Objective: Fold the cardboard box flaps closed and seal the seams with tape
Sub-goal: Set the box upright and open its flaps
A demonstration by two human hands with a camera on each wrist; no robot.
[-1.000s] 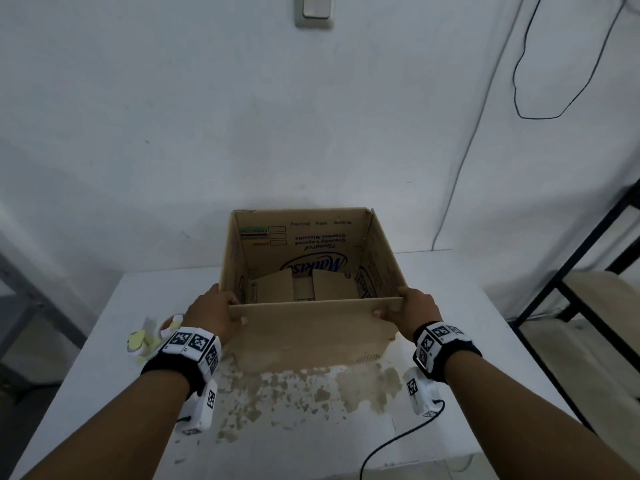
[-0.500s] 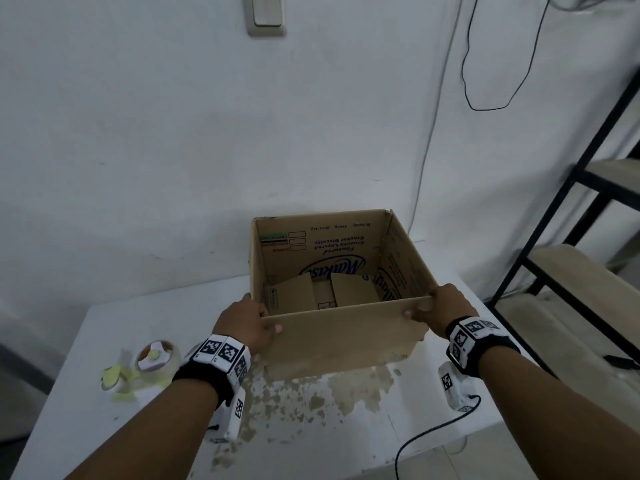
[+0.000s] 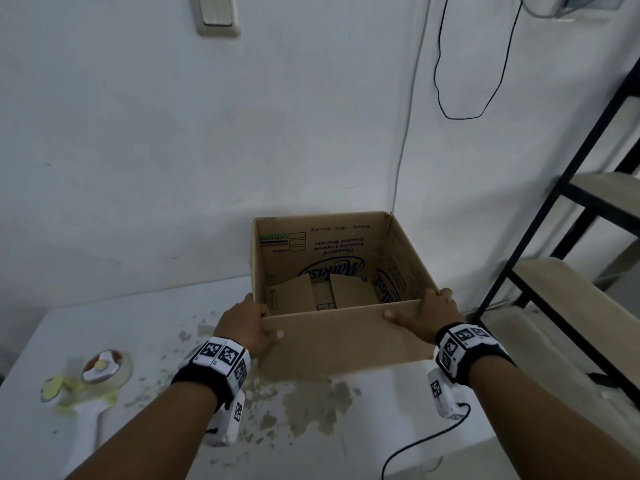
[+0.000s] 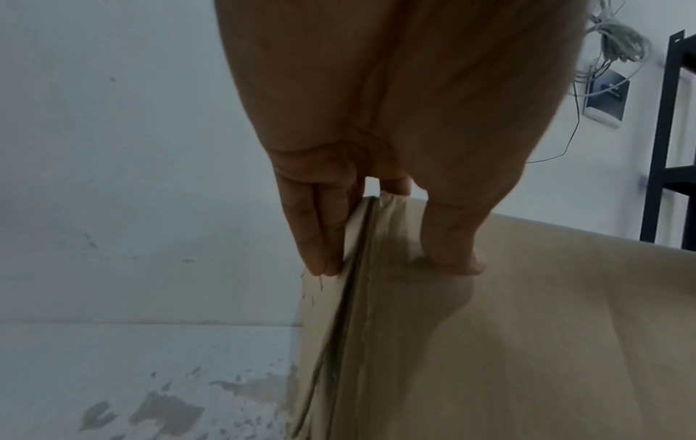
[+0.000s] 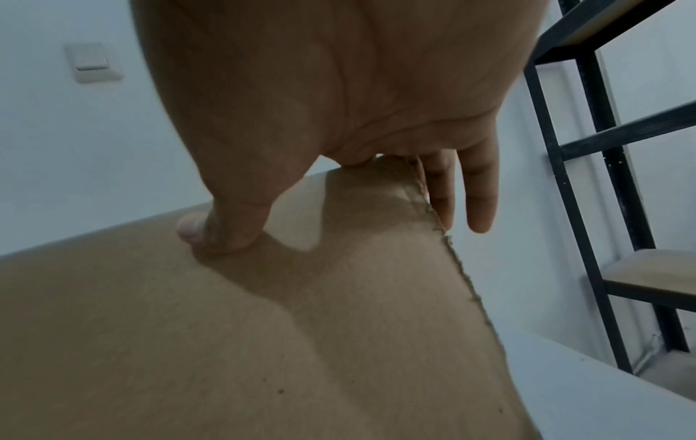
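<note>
Hands grip the near top corners of the open brown cardboard box [image 3: 343, 337] on the stained white table [image 3: 145, 306] (flaps still unfolded): left hand [image 3: 247, 323] and right hand [image 3: 424, 315] each pinch a corner, thumb on the near wall, fingers pressed together round the side. Risk: one-sided pulling could skew the box or crumple a corner.

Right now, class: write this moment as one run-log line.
stage: flaps unfolded, untaped | left hand: grips cardboard box near-left corner | right hand: grips near-right corner | tape dispenser: untouched on table
</note>
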